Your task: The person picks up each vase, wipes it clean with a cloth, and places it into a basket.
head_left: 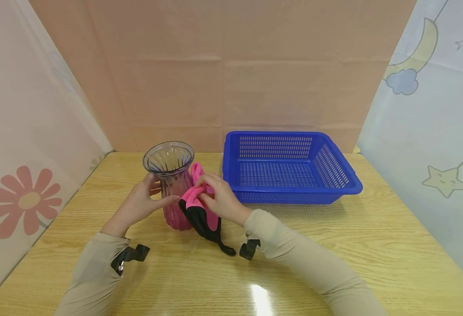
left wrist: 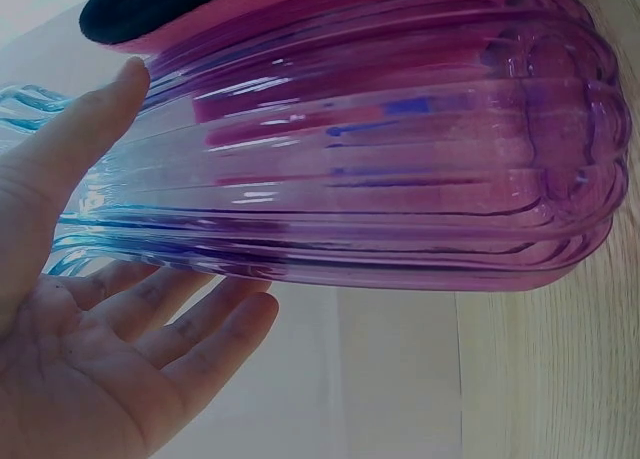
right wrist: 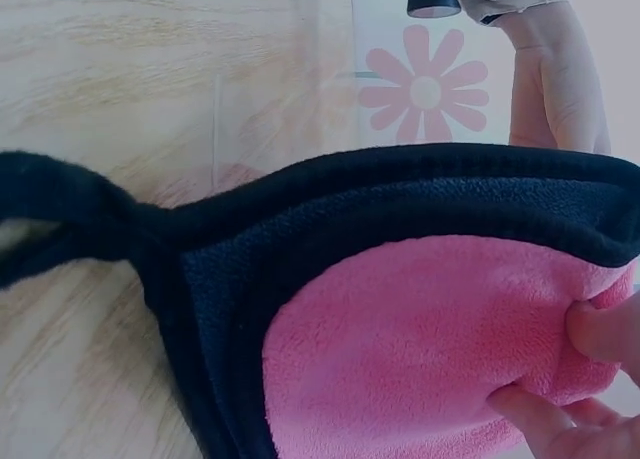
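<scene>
Hands at a fluted glass vase with a pink-and-black cloth

The vase (head_left: 174,218) stands on the wood-grained desk (head_left: 176,285), left of the middle in the head view, its mouth upward. Its glass runs from a bluish tint at the flared rim to pink and purple at the ribbed base. The left hand (head_left: 136,202) holds the vase below the rim, fingers reaching round the far side and thumb along the near side. The right hand (head_left: 221,199) pinches the cloth (head_left: 195,215) between thumb and fingers, bunching its pink part against the right side of the vase. The cloth is plush, with black edging, and a black loop (head_left: 227,250) trails from its lower corner toward the desk.

To the right of the vase sits a blue plastic basket (head_left: 294,190) with slotted walls. Both arms wear beige sleeves (head_left: 306,259), with a black wrist mount (head_left: 249,249) at each cuff. A plain peach backdrop (head_left: 223,79) rises behind; the left side panel carries a red flower (head_left: 29,201), the right one a moon (head_left: 426,46) and a smiling star (head_left: 447,181).
</scene>
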The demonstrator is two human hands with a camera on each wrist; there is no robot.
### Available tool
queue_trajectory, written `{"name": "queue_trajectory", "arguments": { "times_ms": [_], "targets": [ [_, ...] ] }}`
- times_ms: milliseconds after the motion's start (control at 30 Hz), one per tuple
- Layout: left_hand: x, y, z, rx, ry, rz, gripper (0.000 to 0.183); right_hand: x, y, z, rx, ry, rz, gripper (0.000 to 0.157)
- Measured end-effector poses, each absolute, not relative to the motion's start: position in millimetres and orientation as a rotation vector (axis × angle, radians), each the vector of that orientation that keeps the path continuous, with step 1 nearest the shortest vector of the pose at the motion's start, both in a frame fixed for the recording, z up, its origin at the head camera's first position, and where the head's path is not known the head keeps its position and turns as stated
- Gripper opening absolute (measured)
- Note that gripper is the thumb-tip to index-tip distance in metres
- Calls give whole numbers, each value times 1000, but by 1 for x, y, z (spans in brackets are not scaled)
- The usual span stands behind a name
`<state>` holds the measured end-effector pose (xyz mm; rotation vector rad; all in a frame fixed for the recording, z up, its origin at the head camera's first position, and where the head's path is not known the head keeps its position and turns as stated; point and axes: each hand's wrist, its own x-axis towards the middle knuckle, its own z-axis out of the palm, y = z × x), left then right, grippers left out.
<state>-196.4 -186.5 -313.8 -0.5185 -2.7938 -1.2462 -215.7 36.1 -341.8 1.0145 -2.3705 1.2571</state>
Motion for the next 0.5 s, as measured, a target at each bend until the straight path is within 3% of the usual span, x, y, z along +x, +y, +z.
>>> {"name": "queue_trajectory", "arguments": {
  "times_ms": [500],
  "targets": [
    [-196,-187,-313,-558,-2767,-1217,72,-214,31,-324,992,-2341,1320,9]
  ]
}}
